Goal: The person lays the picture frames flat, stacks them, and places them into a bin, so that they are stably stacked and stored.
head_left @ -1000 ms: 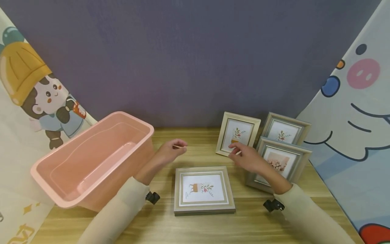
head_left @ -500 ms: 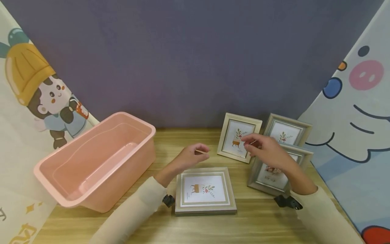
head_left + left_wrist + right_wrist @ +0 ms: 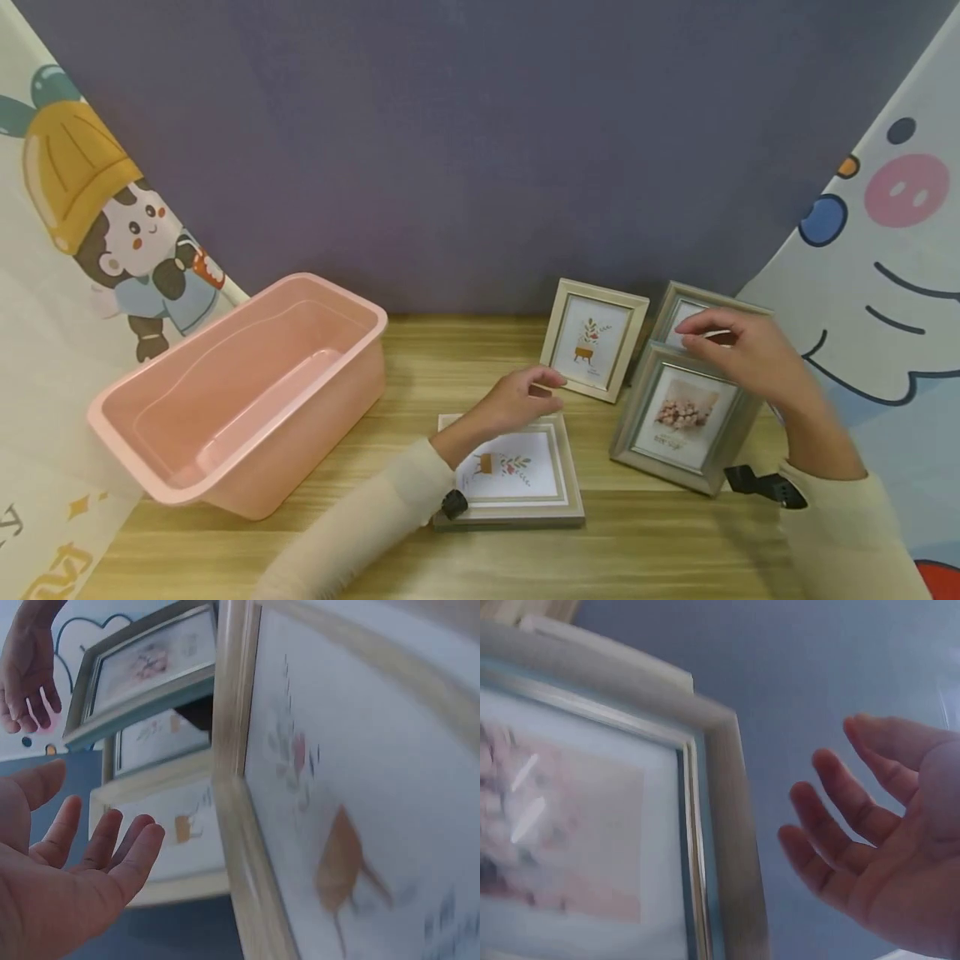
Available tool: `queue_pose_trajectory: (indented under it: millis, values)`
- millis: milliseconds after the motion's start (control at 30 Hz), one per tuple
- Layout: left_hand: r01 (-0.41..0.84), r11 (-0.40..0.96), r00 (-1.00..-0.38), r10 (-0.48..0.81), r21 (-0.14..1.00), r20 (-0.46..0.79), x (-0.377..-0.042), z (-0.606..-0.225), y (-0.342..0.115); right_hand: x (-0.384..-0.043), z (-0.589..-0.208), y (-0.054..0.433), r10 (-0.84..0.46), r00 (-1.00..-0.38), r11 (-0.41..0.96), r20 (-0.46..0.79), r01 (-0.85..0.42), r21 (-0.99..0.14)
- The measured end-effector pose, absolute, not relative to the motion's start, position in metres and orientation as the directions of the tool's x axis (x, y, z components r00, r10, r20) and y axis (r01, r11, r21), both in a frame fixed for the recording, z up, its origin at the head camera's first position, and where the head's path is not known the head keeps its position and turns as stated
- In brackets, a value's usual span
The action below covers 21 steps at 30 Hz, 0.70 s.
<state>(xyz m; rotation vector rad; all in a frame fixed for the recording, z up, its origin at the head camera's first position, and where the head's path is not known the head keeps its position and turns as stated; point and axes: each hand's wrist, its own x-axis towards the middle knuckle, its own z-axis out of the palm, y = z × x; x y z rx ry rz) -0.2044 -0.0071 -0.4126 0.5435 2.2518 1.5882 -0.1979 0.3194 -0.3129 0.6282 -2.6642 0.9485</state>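
A wooden table (image 3: 420, 350) is seen before a dark wall, with cartoon curtains at both sides. On its left part a pink tub (image 3: 232, 392) stands with nothing visible inside. Four picture frames follow in size. One frame lies flat (image 3: 525, 479) at the near middle, partly covered by the left forearm. A grey frame with a pale flower photo (image 3: 678, 417) stands propped to the right of it; a cream frame with a plant print (image 3: 592, 337) stands behind the flat one, and a fourth frame (image 3: 678, 312) is mostly hidden at the back right.

The left hand (image 3: 517, 400) is held over the far edge of the flat frame, just in front of the cream frame, fingers spread and relaxed, nothing gripped. The right hand (image 3: 746, 350) hovers over the top edge of the grey frame, fingers loosely extended and empty; contact cannot be told.

A propped frame is judged best taken by its side rails with thumb and fingers, the glass left untouched, and lifted straight up so that the neighbouring frames are not knocked over.
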Motion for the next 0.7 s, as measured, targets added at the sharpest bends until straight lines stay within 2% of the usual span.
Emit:
queue_pose_trajectory:
  millis: [300, 500, 700]
  values:
    - [0.121, 0.269, -0.867, 0.498, 0.956, -0.031, -0.202, -0.422, 0.027, -0.2, -0.32, 0.349, -0.331, -0.905, 0.791, 0.267, -0.421, -0.444]
    - [0.085, 0.237, -0.887, 0.461, 0.968, -0.034, -0.2, -0.427, 0.05, -0.201, -0.328, 0.357, -0.311, -0.93, 0.809, 0.194, -0.366, -0.459]
    - [0.048, 0.236, -0.906, 0.419, 0.971, -0.058, -0.201, -0.432, 0.071, -0.202, -0.336, 0.361, -0.307, -0.933, 0.803, 0.187, -0.359, -0.476]
